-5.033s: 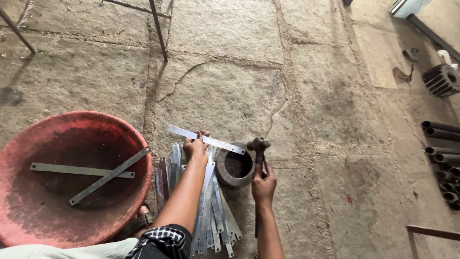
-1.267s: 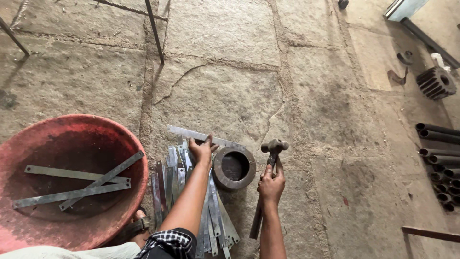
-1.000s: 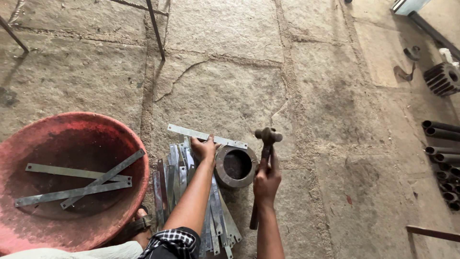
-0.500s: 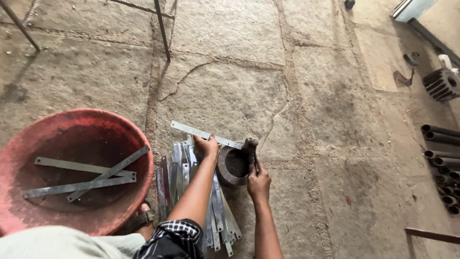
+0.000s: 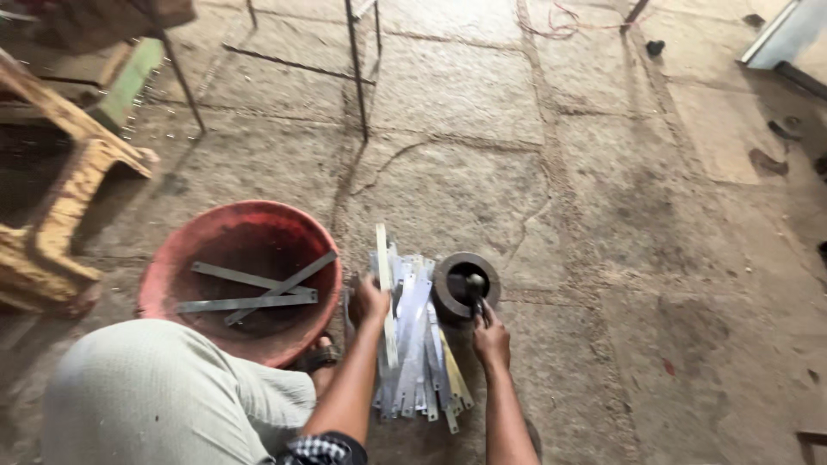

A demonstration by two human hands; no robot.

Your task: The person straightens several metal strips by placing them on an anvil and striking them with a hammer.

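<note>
Half a second ago the strip [image 5: 383, 275] under the left hand [image 5: 372, 301] lay crosswise, reaching over the ring [image 5: 465, 287]; now it has swung off the ring and points away from the person, along the pile [image 5: 418, 344]. The hammer [image 5: 475, 288] has stayed down, with its head over the ring's hollow. The view has tipped up as well, bringing in a wooden frame [image 5: 60, 198] at the left.

The left hand is closed round the near part of that one strip, fingers wrapped, thumb on top. The right hand [image 5: 491, 336] is closed on the hammer handle just below the head.

There is one ring, standing on the floor [image 5: 655, 258] touching the pile's right side. There is one hammer. The strips in the pile overlap too much to count. One red basin [image 5: 172, 267] sits left of the pile, close beside it, with three strips [image 5: 250, 288] crossed inside.

The person's knee [image 5: 155, 396] crowds the basin's near rim. Two thin rods [image 5: 357, 69] stand on the floor beyond the basin and pile. To the right of the ring and beyond it the floor lies bare, cracked stone slabs with wide room.
</note>
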